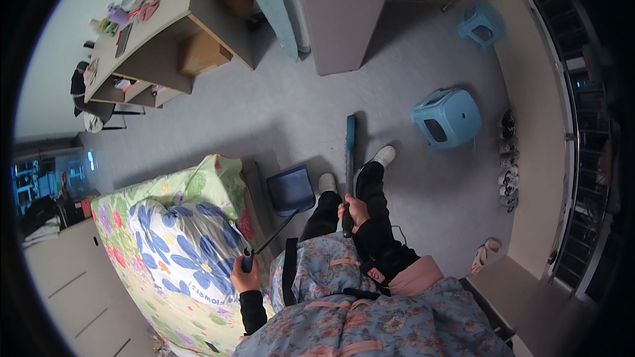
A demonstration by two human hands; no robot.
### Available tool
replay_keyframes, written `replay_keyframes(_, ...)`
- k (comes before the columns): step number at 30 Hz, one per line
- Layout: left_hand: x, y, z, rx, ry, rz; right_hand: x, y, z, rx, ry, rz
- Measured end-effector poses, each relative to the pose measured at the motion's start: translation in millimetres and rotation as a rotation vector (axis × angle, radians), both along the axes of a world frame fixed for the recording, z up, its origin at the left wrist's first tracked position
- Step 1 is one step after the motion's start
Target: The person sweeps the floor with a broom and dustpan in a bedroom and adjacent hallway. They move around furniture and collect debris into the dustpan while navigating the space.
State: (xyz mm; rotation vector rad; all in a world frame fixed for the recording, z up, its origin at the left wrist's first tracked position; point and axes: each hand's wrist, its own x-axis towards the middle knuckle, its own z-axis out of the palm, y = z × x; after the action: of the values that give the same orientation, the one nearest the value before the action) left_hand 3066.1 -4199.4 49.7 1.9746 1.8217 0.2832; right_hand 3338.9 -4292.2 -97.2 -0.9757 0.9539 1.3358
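Note:
My left hand (246,276) is closed round the handle end of a long-handled dustpan. Its dark blue pan (291,189) is low beside the bed, left of my left shoe. In my right hand (356,213) is the dark handle of a broom (350,139), held in front of my legs. The broom's narrow blue-green head points away from me, just beyond my shoes. I cannot make out any sweepings in the pan.
A flowered bed (178,192) with a blue-and-white pillow (185,251) is close on my left. Two blue plastic stools (460,119) stand at the right, with shoes (508,178) along the wall. A desk (149,39) and a grey pillar (340,13) are ahead.

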Motion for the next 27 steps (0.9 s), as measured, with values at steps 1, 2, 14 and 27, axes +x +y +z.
replay_keyframes(1,0.7,1.5,0.4,0.012,0.019,-0.018,-1.6,-1.0,-0.6,-0.004,-0.027,0.000)
replay_keyframes(2,1.5,2.0,-0.1,0.022,-0.030,-0.019,-3.3,-2.5,-0.5,-0.017,-0.021,-0.007)
replay_keyframes(14,13.6,11.2,-3.1,-0.001,-0.042,-0.040,9.1,-1.1,-8.7,0.015,-0.057,-0.122)
replay_keyframes(27,42.3,6.0,2.4,-0.004,-0.036,0.092,44.0,20.7,-5.7,0.011,0.089,-0.066)
